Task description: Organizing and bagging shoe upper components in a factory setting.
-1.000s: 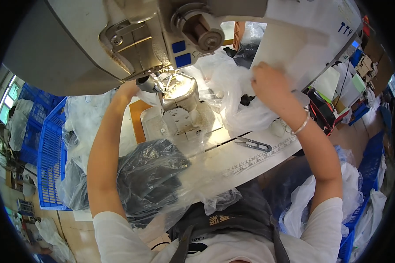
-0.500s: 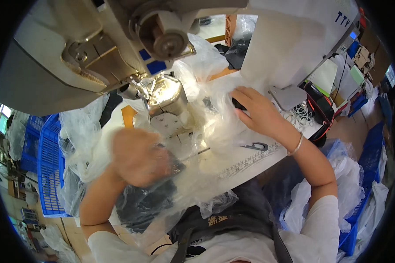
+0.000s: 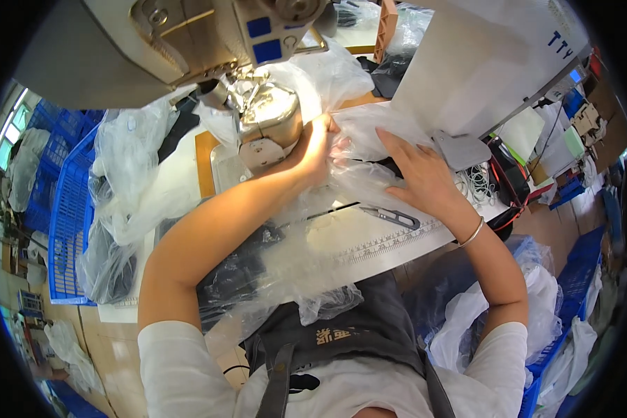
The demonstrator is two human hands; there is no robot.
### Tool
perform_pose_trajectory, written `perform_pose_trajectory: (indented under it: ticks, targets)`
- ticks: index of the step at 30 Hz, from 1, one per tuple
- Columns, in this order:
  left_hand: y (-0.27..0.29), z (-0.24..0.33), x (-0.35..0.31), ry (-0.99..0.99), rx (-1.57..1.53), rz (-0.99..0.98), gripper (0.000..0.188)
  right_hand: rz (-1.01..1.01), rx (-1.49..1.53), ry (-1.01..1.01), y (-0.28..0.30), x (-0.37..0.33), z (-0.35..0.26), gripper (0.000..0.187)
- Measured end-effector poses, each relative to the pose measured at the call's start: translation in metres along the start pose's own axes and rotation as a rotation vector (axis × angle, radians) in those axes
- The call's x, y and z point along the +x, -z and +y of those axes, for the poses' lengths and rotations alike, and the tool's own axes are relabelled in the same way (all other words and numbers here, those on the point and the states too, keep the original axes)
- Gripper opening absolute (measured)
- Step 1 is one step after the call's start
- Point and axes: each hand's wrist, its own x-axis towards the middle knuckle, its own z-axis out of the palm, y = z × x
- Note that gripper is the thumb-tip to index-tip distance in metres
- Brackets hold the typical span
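My left hand point(image 3: 316, 150) reaches across the worktable to a clear plastic bag point(image 3: 364, 132). Its fingers are curled against the film and show partly through it. Facing it, my right hand point(image 3: 425, 174) lies over the other side of the bag, fingers and thumb spread. A dark piece shows between the hands, mostly hidden by the plastic. Just beyond my left hand stands the lit metal bed of a sewing machine point(image 3: 268, 115). Below the hands lie a grey-handled cutter point(image 3: 391, 217) and a ruler scale point(image 3: 390, 245) along the table edge.
Bagged dark pieces point(image 3: 240, 268) lie under my left forearm, over the table's front edge. Blue crates point(image 3: 70, 230) with plastic bags stand at left; another blue crate point(image 3: 568, 306) is at right. A white cord bundle point(image 3: 475, 182) and a black-and-red case point(image 3: 505, 171) sit at the right end.
My left hand has swung from the near left of the table, right and away, to the clear bag. My right hand stays by the bag, its fingers now more spread. The view has shifted slightly.
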Motion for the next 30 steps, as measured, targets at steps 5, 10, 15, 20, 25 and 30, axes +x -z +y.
perform_pose_trajectory:
  ticks: [5, 10, 15, 20, 25, 30]
  targets:
    - [0.002, -0.012, -0.037, -0.585, 1.148, -0.105, 0.071, 0.072, 0.035, 0.056, -0.011, -0.001, 0.018, 0.093]
    - [0.053, 0.066, -0.158, -0.622, 1.533, -0.481, 0.040, 0.187, -0.225, 0.120, -0.003, -0.006, -0.014, 0.075]
    - [0.136, 0.082, -0.219, -0.473, 1.458, -0.003, 0.040, 0.213, -0.200, 0.118, 0.005, -0.016, -0.022, 0.045]
    - [0.197, 0.032, -0.256, -0.244, 1.370, 0.188, 0.073, 0.085, 0.399, 0.102, 0.006, -0.040, -0.056, 0.026]
    - [0.212, -0.026, -0.243, -0.430, 1.252, 0.579, 0.075, -0.007, 0.824, -0.054, -0.033, -0.033, -0.122, 0.026]
    - [0.222, -0.013, -0.242, -0.306, 0.626, 0.535, 0.072, -0.322, 1.016, -0.228, -0.026, -0.010, -0.115, 0.026]
